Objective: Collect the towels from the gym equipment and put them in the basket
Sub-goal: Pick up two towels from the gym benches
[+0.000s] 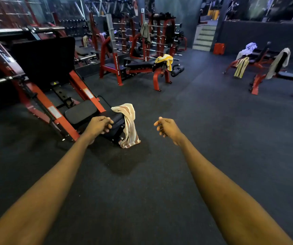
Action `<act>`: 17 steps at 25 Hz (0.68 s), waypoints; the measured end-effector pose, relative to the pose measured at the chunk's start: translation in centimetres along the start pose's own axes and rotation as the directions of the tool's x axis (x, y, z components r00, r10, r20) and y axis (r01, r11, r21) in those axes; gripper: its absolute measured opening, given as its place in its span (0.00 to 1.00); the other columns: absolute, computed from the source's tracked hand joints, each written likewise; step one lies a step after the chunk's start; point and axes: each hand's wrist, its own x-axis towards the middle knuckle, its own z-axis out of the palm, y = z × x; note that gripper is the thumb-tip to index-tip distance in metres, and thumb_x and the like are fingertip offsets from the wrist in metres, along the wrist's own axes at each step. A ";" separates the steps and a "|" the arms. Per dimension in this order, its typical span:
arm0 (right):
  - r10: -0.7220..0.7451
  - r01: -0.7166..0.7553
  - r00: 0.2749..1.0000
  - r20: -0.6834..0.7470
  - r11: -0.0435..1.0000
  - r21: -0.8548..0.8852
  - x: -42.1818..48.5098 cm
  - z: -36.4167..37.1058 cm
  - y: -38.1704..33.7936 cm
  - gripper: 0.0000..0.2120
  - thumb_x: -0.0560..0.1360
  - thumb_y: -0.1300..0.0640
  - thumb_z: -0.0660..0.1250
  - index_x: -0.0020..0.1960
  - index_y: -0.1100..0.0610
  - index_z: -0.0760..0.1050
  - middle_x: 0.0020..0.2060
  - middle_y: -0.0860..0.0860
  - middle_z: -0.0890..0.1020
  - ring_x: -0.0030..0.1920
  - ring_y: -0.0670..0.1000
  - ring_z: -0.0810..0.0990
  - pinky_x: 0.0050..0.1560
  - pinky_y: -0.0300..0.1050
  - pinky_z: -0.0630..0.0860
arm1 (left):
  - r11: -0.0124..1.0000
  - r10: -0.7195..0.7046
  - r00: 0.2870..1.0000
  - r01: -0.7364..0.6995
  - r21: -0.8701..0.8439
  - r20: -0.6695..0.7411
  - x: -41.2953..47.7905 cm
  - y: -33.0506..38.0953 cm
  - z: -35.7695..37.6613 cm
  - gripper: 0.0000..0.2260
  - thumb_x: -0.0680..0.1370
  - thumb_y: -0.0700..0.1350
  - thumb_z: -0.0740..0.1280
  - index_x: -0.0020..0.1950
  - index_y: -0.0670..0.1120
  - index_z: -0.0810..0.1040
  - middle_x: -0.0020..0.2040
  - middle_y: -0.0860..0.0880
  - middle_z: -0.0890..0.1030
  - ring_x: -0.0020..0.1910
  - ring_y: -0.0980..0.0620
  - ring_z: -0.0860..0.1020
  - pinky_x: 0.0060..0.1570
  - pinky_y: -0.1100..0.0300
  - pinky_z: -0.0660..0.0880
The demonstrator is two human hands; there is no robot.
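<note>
The nearest one, a beige-and-brown striped towel (128,123), is draped over the end of the black seat pad (81,111) of the red leg-press machine (44,100), with its lower end trailing down to the floor (177,174). The person's left hand (99,125) is out in front of that pad, just beside the towel; I cannot tell whether it touches the pad. Its fingers are loosely curled and hold nothing. The right hand (166,127) hangs in the air on the towel's other side, apart from it, its fingers also loosely curled and empty.

To my eye this is the reach for a pick-up. The next move calls for a hand to close on the cloth near its top fold and lift it clear of the pad so the tail does not drag.

Further off more towels wait:
- a yellow towel (165,60) on a bench (138,65)
- a grey towel (144,31) hung on the rack (161,38)
- an olive-striped towel (241,67) and a pale towel (248,48) on the far right

I can make out no basket, though an orange box (219,48) by the steps (204,38) may be it.
</note>
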 end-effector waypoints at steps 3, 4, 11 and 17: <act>0.006 -0.007 1.000 -0.025 1.000 -0.014 3.2 2.5 -1.1 0.21 0.86 0.49 0.53 0.47 0.58 0.79 0.32 0.49 0.77 0.30 0.46 0.73 0.28 0.40 0.67 | 1.000 -0.027 0.999 0.027 0.008 -0.020 3.1 -1.2 -1.7 0.13 0.84 0.44 0.60 0.44 0.45 0.80 0.34 0.49 0.79 0.29 0.54 0.74 0.29 0.63 0.65; 0.014 -0.015 1.000 -0.023 1.000 -0.017 4.5 3.2 -1.0 0.21 0.86 0.49 0.53 0.47 0.58 0.79 0.32 0.49 0.77 0.29 0.46 0.73 0.29 0.40 0.67 | 0.999 -0.044 0.999 0.044 -0.002 -0.016 4.0 -1.8 -2.0 0.13 0.84 0.44 0.59 0.43 0.45 0.80 0.35 0.49 0.79 0.29 0.54 0.74 0.29 0.64 0.65; 0.066 -0.066 0.998 0.013 0.998 -0.004 16.6 7.7 0.7 0.21 0.86 0.49 0.54 0.44 0.58 0.79 0.31 0.49 0.77 0.28 0.46 0.73 0.26 0.38 0.67 | 0.995 -0.095 0.996 0.094 -0.007 -0.001 14.7 -5.9 -2.6 0.12 0.84 0.45 0.59 0.46 0.45 0.80 0.36 0.49 0.79 0.30 0.55 0.74 0.31 0.62 0.66; 0.112 -0.113 0.993 0.044 0.994 0.000 30.8 9.3 1.3 0.21 0.85 0.48 0.54 0.44 0.58 0.80 0.31 0.50 0.77 0.29 0.47 0.72 0.25 0.38 0.68 | 0.987 -0.162 0.987 0.162 -0.006 -0.014 27.2 -7.3 -2.7 0.13 0.84 0.45 0.60 0.46 0.45 0.81 0.36 0.50 0.80 0.30 0.56 0.75 0.30 0.64 0.67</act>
